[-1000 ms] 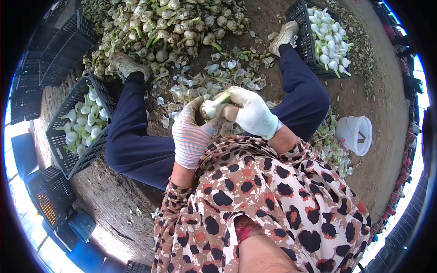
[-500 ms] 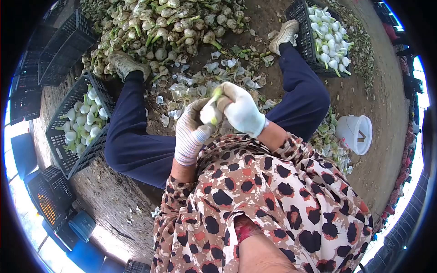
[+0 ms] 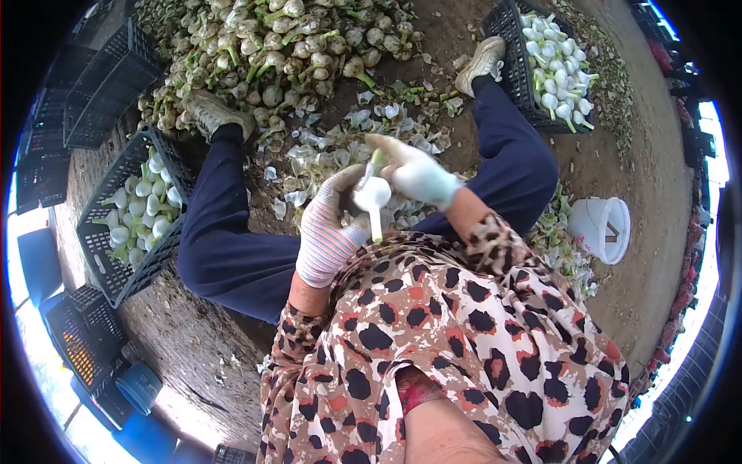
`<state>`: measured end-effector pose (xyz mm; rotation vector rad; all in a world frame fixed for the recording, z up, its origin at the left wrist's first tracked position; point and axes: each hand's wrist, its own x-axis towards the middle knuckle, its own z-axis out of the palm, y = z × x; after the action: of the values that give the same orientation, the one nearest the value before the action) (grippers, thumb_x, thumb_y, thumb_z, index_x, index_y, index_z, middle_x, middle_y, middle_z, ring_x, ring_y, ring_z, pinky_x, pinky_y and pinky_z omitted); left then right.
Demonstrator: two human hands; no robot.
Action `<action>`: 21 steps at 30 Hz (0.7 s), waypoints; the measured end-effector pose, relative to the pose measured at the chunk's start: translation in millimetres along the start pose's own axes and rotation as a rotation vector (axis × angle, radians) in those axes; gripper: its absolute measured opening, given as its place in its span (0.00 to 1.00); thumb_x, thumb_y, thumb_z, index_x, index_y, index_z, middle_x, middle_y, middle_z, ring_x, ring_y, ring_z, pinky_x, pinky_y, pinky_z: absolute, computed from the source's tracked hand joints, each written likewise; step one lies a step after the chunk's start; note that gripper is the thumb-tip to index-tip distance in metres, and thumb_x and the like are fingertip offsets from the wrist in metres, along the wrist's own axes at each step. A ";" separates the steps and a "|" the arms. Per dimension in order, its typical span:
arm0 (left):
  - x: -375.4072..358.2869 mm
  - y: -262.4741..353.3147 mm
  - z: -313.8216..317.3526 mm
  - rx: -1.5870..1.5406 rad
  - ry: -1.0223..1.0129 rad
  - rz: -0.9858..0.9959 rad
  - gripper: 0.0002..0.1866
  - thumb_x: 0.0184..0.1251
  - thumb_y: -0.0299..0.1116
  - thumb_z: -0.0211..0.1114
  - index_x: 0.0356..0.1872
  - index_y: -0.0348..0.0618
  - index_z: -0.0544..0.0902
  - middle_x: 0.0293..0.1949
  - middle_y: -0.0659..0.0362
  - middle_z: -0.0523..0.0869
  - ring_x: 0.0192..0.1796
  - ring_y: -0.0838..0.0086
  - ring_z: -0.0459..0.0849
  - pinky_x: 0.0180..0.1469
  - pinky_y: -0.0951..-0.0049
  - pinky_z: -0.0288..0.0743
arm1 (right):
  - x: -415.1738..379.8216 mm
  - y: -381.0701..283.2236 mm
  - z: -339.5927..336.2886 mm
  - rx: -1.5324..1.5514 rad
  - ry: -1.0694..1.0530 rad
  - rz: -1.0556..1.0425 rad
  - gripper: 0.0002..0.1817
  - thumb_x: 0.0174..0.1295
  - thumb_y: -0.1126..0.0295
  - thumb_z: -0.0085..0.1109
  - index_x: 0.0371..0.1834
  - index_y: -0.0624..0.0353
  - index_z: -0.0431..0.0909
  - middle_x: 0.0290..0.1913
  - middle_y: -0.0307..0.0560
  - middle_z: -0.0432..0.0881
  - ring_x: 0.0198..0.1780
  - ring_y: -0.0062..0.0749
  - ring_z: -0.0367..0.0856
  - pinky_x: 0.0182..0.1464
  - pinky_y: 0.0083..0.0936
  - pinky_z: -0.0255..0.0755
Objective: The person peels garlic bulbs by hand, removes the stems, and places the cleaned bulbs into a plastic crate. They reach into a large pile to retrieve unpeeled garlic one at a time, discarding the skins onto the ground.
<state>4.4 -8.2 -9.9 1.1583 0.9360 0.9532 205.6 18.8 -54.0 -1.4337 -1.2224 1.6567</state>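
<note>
A peeled white garlic bulb [image 3: 374,195], its short stem pointing down towards my lap, is in my left hand [image 3: 328,232], whose striped-gloved fingers are closed around its side. My right hand [image 3: 421,176], in a white glove with a brownish finger area, is just above and right of the bulb, slightly blurred. Between its thumb and forefinger runs a pale green-white strip of garlic skin [image 3: 376,161] that reaches down to the top of the bulb. Loose garlic skins [image 3: 332,147] litter the ground beyond both hands.
A heap of unpeeled garlic [image 3: 286,46] lies ahead. Black crates with peeled bulbs stand at left [image 3: 100,251] and upper right [image 3: 525,85]. A white bucket [image 3: 599,226] is at right. Other dark crates [image 3: 108,81] stand at far left.
The bulb has turned so that its stem points down. My right hand has moved slightly right, away from the bulb, with a strip of skin now showing between.
</note>
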 end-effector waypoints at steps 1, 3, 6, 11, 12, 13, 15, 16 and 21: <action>0.5 5.3 -1.6 0.052 0.004 -0.045 0.32 0.55 0.16 0.66 0.65 0.36 0.74 0.55 0.56 0.84 0.53 0.78 0.82 0.56 0.77 0.76 | -18.2 -19.3 -9.5 0.401 -0.158 0.026 0.33 0.63 0.80 0.53 0.74 0.67 0.61 0.64 0.54 0.75 0.59 0.31 0.79 0.59 0.24 0.77; 1.4 7.8 -3.8 0.101 0.003 -0.095 0.31 0.57 0.17 0.66 0.65 0.35 0.74 0.56 0.56 0.83 0.53 0.78 0.81 0.56 0.77 0.76 | -36.6 -35.0 -10.0 0.627 -0.296 0.015 0.30 0.64 0.79 0.51 0.72 0.65 0.65 0.57 0.46 0.80 0.56 0.26 0.81 0.56 0.22 0.78; 5.9 3.6 -1.1 0.149 -0.046 -0.044 0.29 0.61 0.21 0.67 0.66 0.34 0.73 0.55 0.55 0.83 0.52 0.78 0.82 0.55 0.77 0.77 | -43.5 -35.6 14.4 0.255 -0.038 -0.243 0.28 0.61 0.81 0.56 0.67 0.67 0.70 0.58 0.50 0.80 0.60 0.33 0.79 0.62 0.28 0.74; 7.9 3.5 6.8 0.041 0.155 -0.137 0.20 0.67 0.28 0.68 0.58 0.29 0.80 0.46 0.56 0.87 0.45 0.78 0.83 0.50 0.78 0.78 | -41.9 -37.9 25.6 -0.587 0.205 -0.670 0.28 0.57 0.83 0.57 0.65 0.67 0.72 0.57 0.54 0.80 0.58 0.33 0.80 0.60 0.27 0.74; 8.5 2.4 5.8 0.105 0.202 -0.104 0.17 0.68 0.28 0.68 0.55 0.28 0.82 0.44 0.55 0.87 0.45 0.79 0.83 0.49 0.78 0.79 | -41.9 -35.2 30.1 -0.586 0.204 -0.673 0.28 0.57 0.83 0.57 0.65 0.67 0.72 0.57 0.54 0.80 0.58 0.33 0.80 0.60 0.27 0.74; 8.9 1.4 6.4 0.056 0.245 -0.107 0.14 0.70 0.31 0.68 0.48 0.28 0.84 0.41 0.55 0.87 0.40 0.80 0.83 0.43 0.79 0.79 | -43.1 -33.1 34.0 -0.246 0.139 -0.470 0.28 0.59 0.84 0.55 0.66 0.66 0.71 0.56 0.52 0.80 0.56 0.31 0.80 0.59 0.25 0.74; 11.3 3.2 4.2 -0.062 0.302 -0.180 0.10 0.71 0.31 0.67 0.45 0.32 0.85 0.35 0.59 0.86 0.34 0.82 0.81 0.37 0.81 0.77 | -46.0 -35.6 35.3 0.301 -0.021 -0.119 0.28 0.65 0.84 0.48 0.70 0.65 0.67 0.57 0.47 0.79 0.54 0.24 0.79 0.54 0.21 0.75; 13.0 4.1 2.5 -0.182 0.354 -0.255 0.07 0.72 0.31 0.66 0.42 0.36 0.85 0.29 0.62 0.86 0.27 0.84 0.79 0.30 0.82 0.75 | -45.8 -33.1 36.4 0.301 -0.020 -0.120 0.28 0.65 0.84 0.48 0.70 0.65 0.67 0.57 0.47 0.79 0.54 0.24 0.79 0.54 0.21 0.75; 15.6 -11.6 -9.5 -0.823 0.262 -0.288 0.07 0.74 0.33 0.62 0.43 0.39 0.80 0.35 0.57 0.84 0.31 0.72 0.81 0.35 0.70 0.79 | -38.3 -22.9 32.9 0.760 -0.007 -0.034 0.31 0.66 0.83 0.41 0.76 0.64 0.57 0.59 0.48 0.77 0.55 0.27 0.79 0.44 0.21 0.82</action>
<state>1.7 7.8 -24.3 0.2014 0.7628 1.1104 179.5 -14.8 -18.4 -0.9173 -0.5017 1.8178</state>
